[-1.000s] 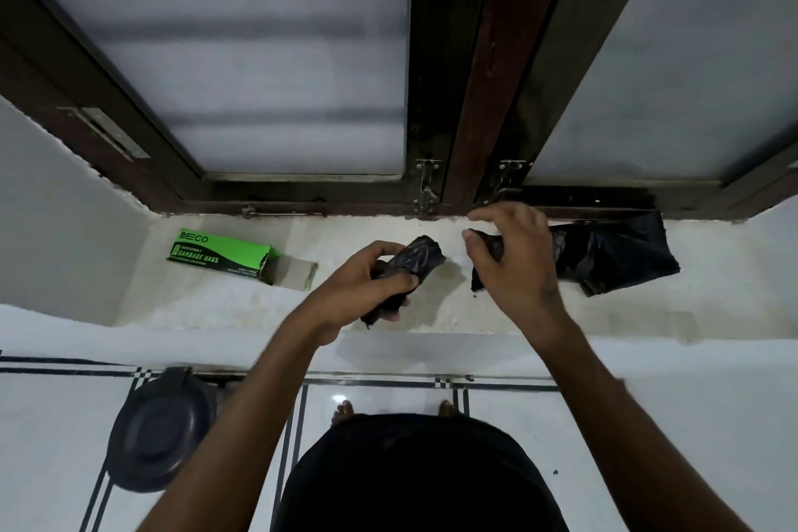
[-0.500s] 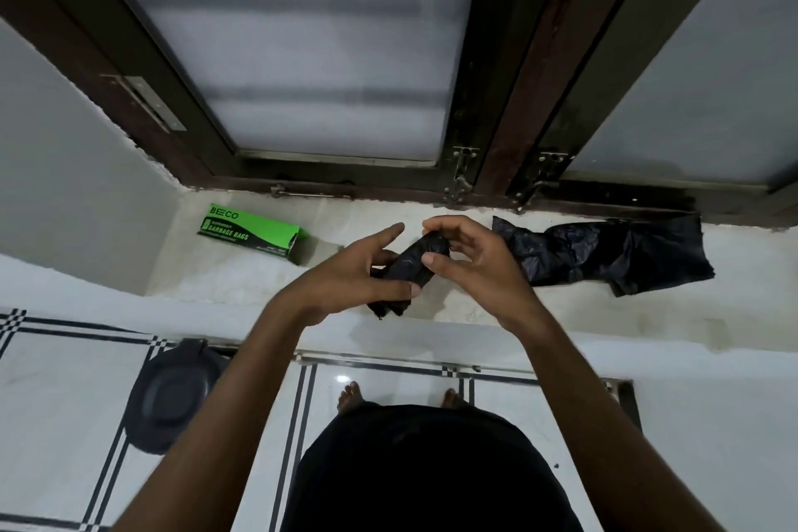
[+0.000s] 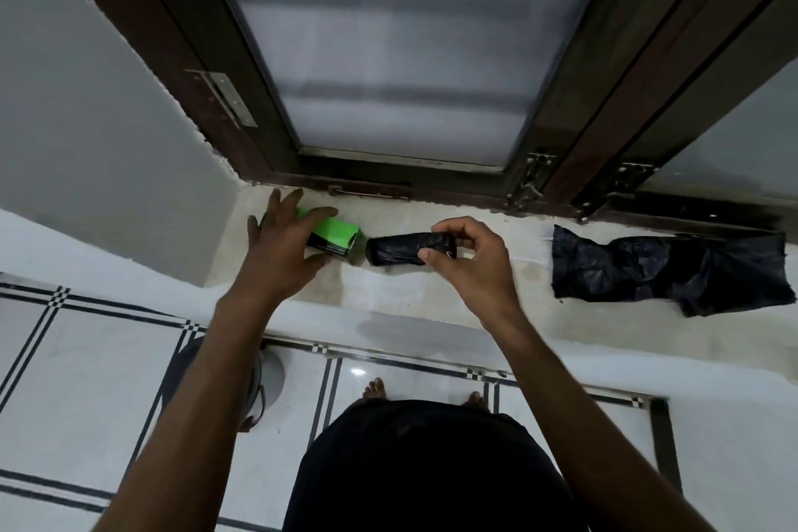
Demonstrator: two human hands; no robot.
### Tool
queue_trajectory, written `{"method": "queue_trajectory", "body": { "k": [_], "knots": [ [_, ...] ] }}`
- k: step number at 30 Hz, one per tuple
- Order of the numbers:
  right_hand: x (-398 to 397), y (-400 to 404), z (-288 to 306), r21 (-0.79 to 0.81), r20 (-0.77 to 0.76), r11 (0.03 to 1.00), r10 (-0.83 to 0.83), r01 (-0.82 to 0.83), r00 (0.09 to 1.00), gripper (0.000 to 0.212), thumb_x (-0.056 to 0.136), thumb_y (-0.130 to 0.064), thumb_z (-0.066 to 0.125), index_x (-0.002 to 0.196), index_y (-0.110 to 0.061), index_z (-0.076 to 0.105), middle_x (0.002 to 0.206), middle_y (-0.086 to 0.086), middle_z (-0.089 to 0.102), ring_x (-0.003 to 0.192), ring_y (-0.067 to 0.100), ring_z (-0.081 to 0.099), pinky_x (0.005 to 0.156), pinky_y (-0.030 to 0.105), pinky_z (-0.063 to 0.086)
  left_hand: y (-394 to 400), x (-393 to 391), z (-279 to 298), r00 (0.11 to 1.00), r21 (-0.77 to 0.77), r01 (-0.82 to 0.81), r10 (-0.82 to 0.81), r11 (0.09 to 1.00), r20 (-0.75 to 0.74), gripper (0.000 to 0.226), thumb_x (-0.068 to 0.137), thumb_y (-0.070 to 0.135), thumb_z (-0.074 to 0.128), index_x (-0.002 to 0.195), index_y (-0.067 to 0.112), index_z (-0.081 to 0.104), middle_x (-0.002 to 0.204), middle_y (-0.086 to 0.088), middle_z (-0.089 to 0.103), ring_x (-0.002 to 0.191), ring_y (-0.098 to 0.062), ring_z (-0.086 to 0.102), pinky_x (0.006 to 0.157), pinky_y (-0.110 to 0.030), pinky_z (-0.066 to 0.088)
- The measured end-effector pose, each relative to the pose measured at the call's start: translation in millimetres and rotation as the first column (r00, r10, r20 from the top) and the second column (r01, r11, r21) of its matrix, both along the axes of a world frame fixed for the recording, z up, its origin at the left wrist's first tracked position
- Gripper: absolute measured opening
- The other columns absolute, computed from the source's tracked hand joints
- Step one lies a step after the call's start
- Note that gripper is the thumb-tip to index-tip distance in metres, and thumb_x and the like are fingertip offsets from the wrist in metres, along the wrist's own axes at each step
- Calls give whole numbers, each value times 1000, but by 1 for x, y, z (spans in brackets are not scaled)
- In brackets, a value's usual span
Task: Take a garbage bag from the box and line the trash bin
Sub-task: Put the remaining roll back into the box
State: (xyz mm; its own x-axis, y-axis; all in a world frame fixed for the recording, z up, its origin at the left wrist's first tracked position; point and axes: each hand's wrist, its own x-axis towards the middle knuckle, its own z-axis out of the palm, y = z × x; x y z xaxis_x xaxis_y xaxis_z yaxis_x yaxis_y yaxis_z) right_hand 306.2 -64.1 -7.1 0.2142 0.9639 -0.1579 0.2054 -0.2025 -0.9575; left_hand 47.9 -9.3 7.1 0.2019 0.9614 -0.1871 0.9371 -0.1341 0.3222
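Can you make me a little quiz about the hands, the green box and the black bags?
1. True or false: the right hand holds the black roll of bags.
2. Which hand is over the green box?
3. Where does the loose black bag lie? A) on the floor B) on the ledge under the window C) inside the box

Key: 1. True. 2. The left hand, fingers spread. 3. B.
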Motion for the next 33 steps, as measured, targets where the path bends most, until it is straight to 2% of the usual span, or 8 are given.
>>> {"method": "queue_trajectory", "body": {
  "k": [4, 11, 14, 19, 22, 26, 29, 33],
  "knots": [
    [-28, 10, 2, 28, -46, 993, -110, 111, 993, 41, 72, -19, 87, 96, -29, 56, 98, -10, 64, 96, 14, 64, 78, 24, 55, -2, -5, -3, 999, 129, -16, 10, 992, 53, 65, 75, 30, 83, 135, 34, 58, 136, -8, 55, 136, -36, 36, 96, -56, 46],
    [-47, 22, 3, -63, -153, 981, -192, 184, 969, 33, 72, -26, 88, 81, -17, 57, 79, -3, 63, 76, 21, 68, 67, 33, 56, -2, -9, -6, 994, 143, -66, 52, 988, 100, 64, 76, 46, 79, 135, 40, 56, 134, -3, 54, 132, -29, 39, 93, -51, 44],
    [-54, 20, 2, -62, -195, 985, -167, 158, 967, 21, 79, -20, 83, 84, -9, 65, 81, 4, 69, 76, 15, 69, 66, 24, 54, -2, 4, -5, 986, 133, -36, 14, 990, 168, 65, 75, 47, 79, 135, 40, 56, 135, -3, 54, 131, -29, 40, 94, -50, 45],
    [-58, 19, -8, -2, 208, 987, 161, -164, 965, 18, 92, -6, 62, 105, -7, 74, 104, 2, 63, 95, 13, 61, 81, 12, 46, -5, 18, -8, 989, 165, -14, -11, 986, 151, 64, 73, 41, 82, 133, 37, 59, 133, -4, 57, 129, -30, 45, 91, -50, 48],
    [-42, 16, -6, 61, 286, 994, 72, -93, 956, 22, 92, -4, 59, 102, -15, 76, 105, -3, 60, 96, 2, 56, 77, 1, 39, -2, 12, -8, 973, 136, -77, 45, 988, 228, 64, 73, 44, 82, 132, 40, 59, 132, -1, 56, 128, -27, 45, 92, -51, 48],
    [-12, 21, -9, -39, 75, 998, -45, 48, 996, 25, 97, -7, 55, 105, -24, 72, 111, -2, 69, 98, 8, 64, 85, 11, 48, -1, 14, -7, 936, 93, -102, 64, 990, 346, 64, 71, 44, 83, 130, 41, 60, 129, 2, 57, 125, -24, 46, 96, -49, 48],
    [2, 25, -5, -138, -172, 990, -1, -23, 985, 27, 97, -6, 55, 108, -24, 72, 102, 0, 69, 91, 14, 64, 82, 32, 58, -2, 19, -7, 909, 77, -90, 50, 993, 414, 63, 69, 41, 85, 129, 39, 62, 127, 1, 57, 122, -24, 47, 97, -48, 48],
    [3, 27, 8, -192, -410, 975, 22, -110, 912, 19, 96, -4, 58, 106, -15, 71, 89, 6, 70, 81, 19, 66, 79, 39, 61, -5, 24, -8, 912, 97, -79, 33, 992, 408, 64, 69, 36, 87, 128, 37, 64, 126, 0, 58, 122, -25, 48, 95, -49, 50]
  ]
}}
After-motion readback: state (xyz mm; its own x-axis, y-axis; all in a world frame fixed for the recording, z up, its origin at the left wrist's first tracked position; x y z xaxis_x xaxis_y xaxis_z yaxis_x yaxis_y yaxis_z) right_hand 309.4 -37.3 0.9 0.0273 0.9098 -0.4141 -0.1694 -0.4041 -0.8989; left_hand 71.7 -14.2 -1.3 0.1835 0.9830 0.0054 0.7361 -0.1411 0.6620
